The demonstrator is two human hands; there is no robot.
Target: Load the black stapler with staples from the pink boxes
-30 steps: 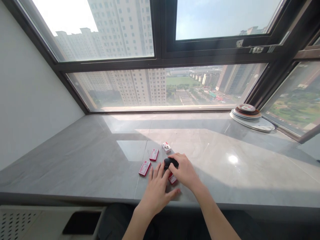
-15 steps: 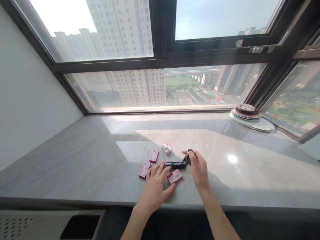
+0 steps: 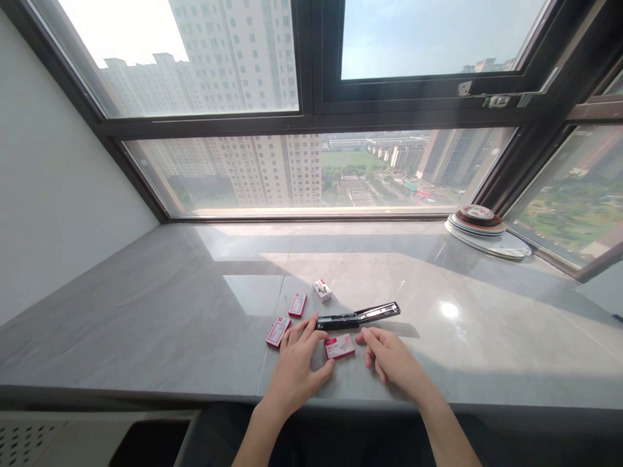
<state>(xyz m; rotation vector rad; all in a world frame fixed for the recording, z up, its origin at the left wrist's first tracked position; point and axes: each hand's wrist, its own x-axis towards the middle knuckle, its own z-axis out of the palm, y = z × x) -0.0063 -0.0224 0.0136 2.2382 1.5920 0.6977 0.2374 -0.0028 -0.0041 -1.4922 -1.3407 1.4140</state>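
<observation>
The black stapler point(image 3: 359, 318) lies opened out on the tabletop point(image 3: 146, 311), nearer the front edge than the far one, its raised part slanting towards the far right corner. The left hand point(image 3: 299, 353) is spread, fingertips apparently resting on the stapler's left end, grasping nothing; light pressure there should stop the base sliding on this smooth surface. The right hand point(image 3: 384, 353) is loosely curled and free, just beside the red-and-white box point(image 3: 339, 346) on the stapler's front-edge side. Handling will probably go best with fingers clear of the hinge and the box gripped by its short sides. Towards the left edge lie two flat red boxes point(image 3: 278, 331) point(image 3: 297, 304), and towards the far edge a small white box point(image 3: 322, 290), which leave the left hand little room.
</observation>
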